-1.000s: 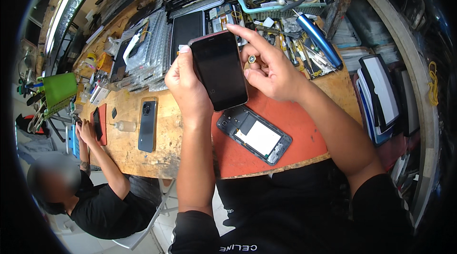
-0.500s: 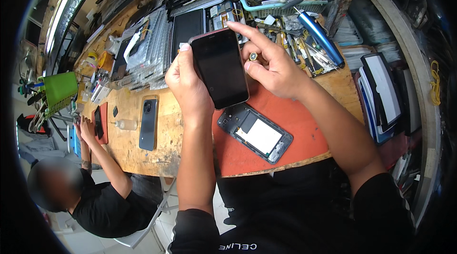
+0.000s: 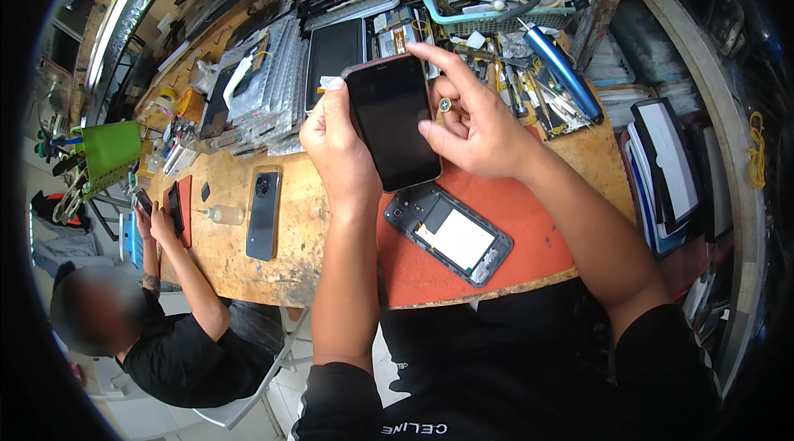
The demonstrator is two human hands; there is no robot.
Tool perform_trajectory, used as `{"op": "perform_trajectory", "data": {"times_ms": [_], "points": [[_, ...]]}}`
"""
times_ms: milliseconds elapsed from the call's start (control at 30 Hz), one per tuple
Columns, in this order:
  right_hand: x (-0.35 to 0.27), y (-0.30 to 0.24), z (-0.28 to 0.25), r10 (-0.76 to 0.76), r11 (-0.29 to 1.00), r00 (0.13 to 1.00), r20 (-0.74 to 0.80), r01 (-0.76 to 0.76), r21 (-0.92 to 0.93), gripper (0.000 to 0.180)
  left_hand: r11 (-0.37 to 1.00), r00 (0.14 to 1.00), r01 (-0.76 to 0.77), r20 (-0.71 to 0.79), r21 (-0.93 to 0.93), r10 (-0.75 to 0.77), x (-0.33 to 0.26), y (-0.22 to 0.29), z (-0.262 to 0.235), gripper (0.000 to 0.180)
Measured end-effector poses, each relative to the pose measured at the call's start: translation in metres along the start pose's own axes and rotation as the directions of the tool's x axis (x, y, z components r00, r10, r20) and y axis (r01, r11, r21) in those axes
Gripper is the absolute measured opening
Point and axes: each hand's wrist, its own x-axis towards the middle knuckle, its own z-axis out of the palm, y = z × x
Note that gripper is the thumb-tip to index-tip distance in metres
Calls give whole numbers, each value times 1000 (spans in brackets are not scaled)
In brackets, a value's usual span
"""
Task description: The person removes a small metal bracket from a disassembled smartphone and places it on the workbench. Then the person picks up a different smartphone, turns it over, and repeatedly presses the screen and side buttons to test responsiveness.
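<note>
A black-screened smartphone (image 3: 391, 123) is tilted up over the red mat, its lower end just above an opened phone body. My left hand (image 3: 341, 143) grips it along the left side, thumb near the upper corner. With the index fingertip of my right hand (image 3: 475, 114) at the phone's top edge, the thumb tip rests on its right edge. A slim tool's round gold end (image 3: 445, 104), probably a screwdriver's, shows among that hand's curled fingers; its shaft is hidden. The opened grey phone body (image 3: 451, 234) lies on the mat, a white battery area exposed.
Left of the red mat (image 3: 529, 251) lie a dark phone (image 3: 264, 214) and a small bottle (image 3: 225, 214). Behind are stacked screens (image 3: 265, 85), loose tools, a blue cylindrical tool (image 3: 562, 73) and a teal basket (image 3: 496, 23). A seated co-worker (image 3: 178, 333) handles a phone at left.
My right thumb has shifted onto the phone's right edge. The whole view has moved slightly, placing the bench a little further right. The co-worker's hands now show a raised phone.
</note>
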Motion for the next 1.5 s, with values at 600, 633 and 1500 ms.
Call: {"op": "perform_trajectory", "data": {"times_ms": [600, 633, 1500], "points": [[0, 4, -2, -44, 999, 999, -13, 44, -4, 77, 1000, 1000, 0, 21, 11, 0, 0, -1, -2, 38], [0, 4, -2, -24, 1000, 1000, -2, 24, -1, 77, 1000, 1000, 2, 8, 11, -3, 0, -1, -2, 39], [-2, 2, 3, -68, 994, 987, -146, 54, -98, 70, 999, 1000, -15, 21, 49, 14, -7, -3, 4, 39]]}}
